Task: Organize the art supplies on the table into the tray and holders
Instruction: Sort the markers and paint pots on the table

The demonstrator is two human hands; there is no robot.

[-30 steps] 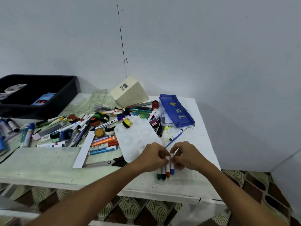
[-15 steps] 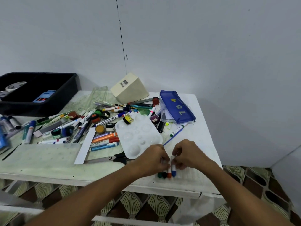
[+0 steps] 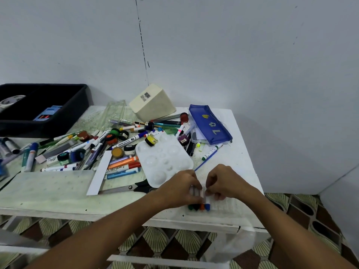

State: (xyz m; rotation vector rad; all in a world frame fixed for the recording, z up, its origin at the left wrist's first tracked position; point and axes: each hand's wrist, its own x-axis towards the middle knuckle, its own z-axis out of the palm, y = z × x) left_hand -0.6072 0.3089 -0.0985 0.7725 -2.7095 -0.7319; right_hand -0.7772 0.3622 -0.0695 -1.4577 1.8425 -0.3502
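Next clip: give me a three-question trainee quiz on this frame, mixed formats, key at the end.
1. True or false: the black tray stands at the table's far left.
2. What lies directly left of the white paint palette's near corner? A) scissors B) a stapler C) a sponge
3. Fill in: both the left hand and the right hand hold a row of small ____ with coloured caps.

Key: 1 true; 2 A; 3 markers.
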